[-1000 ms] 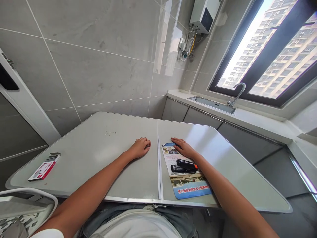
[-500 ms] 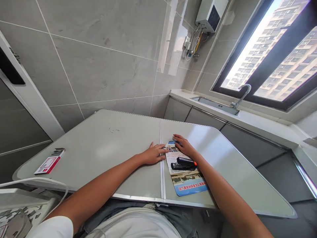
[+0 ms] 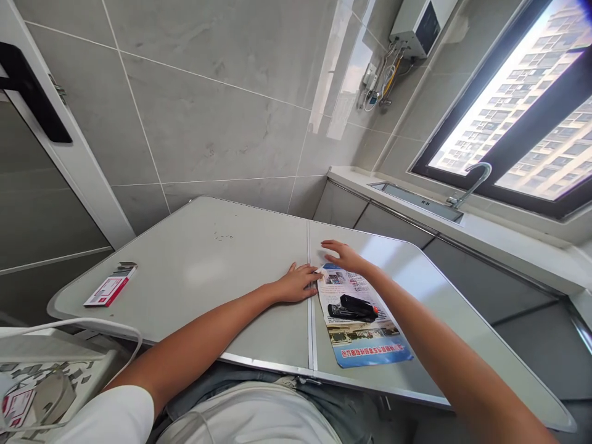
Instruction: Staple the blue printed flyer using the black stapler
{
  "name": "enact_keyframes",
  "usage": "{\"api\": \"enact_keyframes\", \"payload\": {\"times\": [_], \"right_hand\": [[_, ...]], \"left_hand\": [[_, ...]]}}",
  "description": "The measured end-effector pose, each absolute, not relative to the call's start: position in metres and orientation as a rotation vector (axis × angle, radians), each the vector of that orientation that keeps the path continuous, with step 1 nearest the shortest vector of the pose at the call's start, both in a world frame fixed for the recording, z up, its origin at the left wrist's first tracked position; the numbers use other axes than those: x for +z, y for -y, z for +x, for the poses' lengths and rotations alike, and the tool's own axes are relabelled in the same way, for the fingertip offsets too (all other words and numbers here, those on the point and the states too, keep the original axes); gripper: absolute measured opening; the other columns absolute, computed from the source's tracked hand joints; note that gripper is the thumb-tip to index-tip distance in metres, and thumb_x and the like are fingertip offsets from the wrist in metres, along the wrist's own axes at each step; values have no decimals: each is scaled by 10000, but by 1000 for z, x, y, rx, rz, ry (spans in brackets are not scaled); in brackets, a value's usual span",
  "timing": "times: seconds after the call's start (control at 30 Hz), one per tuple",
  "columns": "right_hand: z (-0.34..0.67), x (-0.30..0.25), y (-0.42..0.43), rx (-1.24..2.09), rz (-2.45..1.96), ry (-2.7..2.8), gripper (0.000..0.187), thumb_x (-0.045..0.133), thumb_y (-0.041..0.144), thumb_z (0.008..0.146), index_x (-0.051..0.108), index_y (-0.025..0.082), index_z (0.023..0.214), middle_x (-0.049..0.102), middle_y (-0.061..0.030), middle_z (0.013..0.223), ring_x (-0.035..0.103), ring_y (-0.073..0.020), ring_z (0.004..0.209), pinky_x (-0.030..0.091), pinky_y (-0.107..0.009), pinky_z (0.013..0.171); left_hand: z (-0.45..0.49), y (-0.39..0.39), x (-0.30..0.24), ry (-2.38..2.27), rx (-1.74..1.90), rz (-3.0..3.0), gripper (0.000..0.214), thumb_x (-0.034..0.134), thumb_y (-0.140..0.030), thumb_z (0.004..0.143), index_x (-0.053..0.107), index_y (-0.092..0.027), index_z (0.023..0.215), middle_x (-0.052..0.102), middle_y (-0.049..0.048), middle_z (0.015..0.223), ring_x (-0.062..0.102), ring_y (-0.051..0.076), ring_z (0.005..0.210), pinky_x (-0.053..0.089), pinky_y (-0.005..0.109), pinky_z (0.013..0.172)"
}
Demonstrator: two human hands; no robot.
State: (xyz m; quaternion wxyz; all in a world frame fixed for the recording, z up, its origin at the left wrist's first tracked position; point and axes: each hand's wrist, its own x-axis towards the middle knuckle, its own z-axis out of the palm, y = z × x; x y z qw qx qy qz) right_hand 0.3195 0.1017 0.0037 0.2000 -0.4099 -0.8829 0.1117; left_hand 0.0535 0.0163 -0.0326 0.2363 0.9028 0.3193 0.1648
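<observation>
A printed leaflet (image 3: pixel 345 336) with a blue lower band lies on the table, just right of its centre seam. Across its middle rests a black stapler (image 3: pixel 354 307) with a reddish-orange tip at its right end. My left hand (image 3: pixel 297 283) is flat on the table with fingers spread, its fingertips at the leaflet's left edge. Just above the leaflet's upper edge, my right hand (image 3: pixel 345 256) is raised with fingers stretched to the left and apart, holding nothing.
A red and white box (image 3: pixel 111 290) lies at the table's (image 3: pixel 250 265) left end, a small dark item at its top. A white basket (image 3: pixel 99 370) with a cable stands at lower left. Beyond the table are a counter with a sink (image 3: pixel 416 200), a tap and a window.
My right hand has lifted off the leaflet's top and moved slightly up, uncovering more of it. My left hand stays by the left edge. The camera view has shifted a little.
</observation>
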Motion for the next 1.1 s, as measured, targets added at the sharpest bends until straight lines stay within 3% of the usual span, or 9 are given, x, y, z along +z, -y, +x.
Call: {"api": "enact_keyframes", "payload": {"times": [0.23, 0.4, 0.5, 0.57, 0.63, 0.7, 0.83, 0.9, 1.1], "right_hand": [[184, 8, -140, 507, -1016, 2681, 470, 751, 392, 902, 711, 156, 1307, 579, -78, 1560, 668, -242, 1260, 497, -379, 1163], [142, -1, -142, 577, -1064, 2703, 446, 831, 506, 845, 752, 262, 1209, 581, -27, 1568, 697, -241, 1218, 559, -411, 1109], [140, 1, -136, 556, -1118, 2686, 489, 877, 440, 801, 746, 313, 1255, 590, 61, 1552, 708, -237, 1213, 571, -336, 1099], [143, 10, -129, 515, -1136, 2675, 573, 875, 368, 805, 705, 289, 1346, 592, 52, 1553, 696, -224, 1226, 565, -297, 1082], [152, 24, -117, 456, -1147, 2655, 617, 841, 307, 833, 657, 224, 1415, 599, 4, 1548, 674, -219, 1243, 556, -287, 1071], [172, 43, -98, 389, -1159, 2627, 500, 737, 276, 923, 657, 170, 1405, 624, -58, 1504, 679, -223, 1202, 554, -324, 1067], [248, 77, -40, 252, -1193, 2535, 322, 590, 318, 1024, 719, 204, 1296, 711, -116, 1324, 678, -286, 1180, 529, -478, 1089], [295, 86, -3, 178, -1261, 2343, 304, 575, 433, 1032, 756, 241, 1183, 765, -97, 1174, 722, -278, 1052, 587, -463, 970], [396, 50, 111, 327, -1592, 2021, 353, 616, 587, 986, 778, 276, 945, 807, -64, 978, 762, -291, 884, 633, -440, 804]], "left_hand": [[53, -15, -24, -913, 446, 2450, 611, 584, -450, 1015, 484, -218, 1571, 432, 188, 1666, 339, 384, 1582, 142, 702, 1291], [52, -12, -20, -840, 507, 2464, 479, 572, -344, 1020, 559, -253, 1490, 548, 133, 1586, 442, 345, 1522, 148, 667, 1314], [51, -12, -21, -798, 541, 2467, 488, 562, -321, 1021, 533, -265, 1505, 529, 123, 1603, 446, 343, 1518, 144, 677, 1313], [50, -13, -21, -800, 540, 2458, 501, 557, -321, 1023, 521, -254, 1518, 495, 138, 1629, 419, 348, 1536, 152, 689, 1306], [49, -14, -22, -830, 541, 2432, 521, 556, -337, 1024, 511, -236, 1533, 449, 154, 1660, 382, 360, 1559, 206, 690, 1292], [47, -14, -23, -837, 570, 2406, 550, 558, -350, 1025, 491, -223, 1556, 435, 163, 1668, 371, 363, 1566, 278, 664, 1276], [46, -14, -25, -739, 708, 2368, 538, 557, -338, 1025, 501, -243, 1552, 488, 140, 1628, 434, 307, 1533, 354, 548, 1277], [47, -15, -26, -702, 782, 2306, 527, 571, -311, 1012, 530, -229, 1531, 495, 141, 1615, 488, 283, 1490, 388, 496, 1267], [50, -20, -28, -801, 891, 1997, 392, 611, -235, 941, 695, -139, 1313, 625, 171, 1445, 752, 205, 953, 595, 409, 1011]]}}
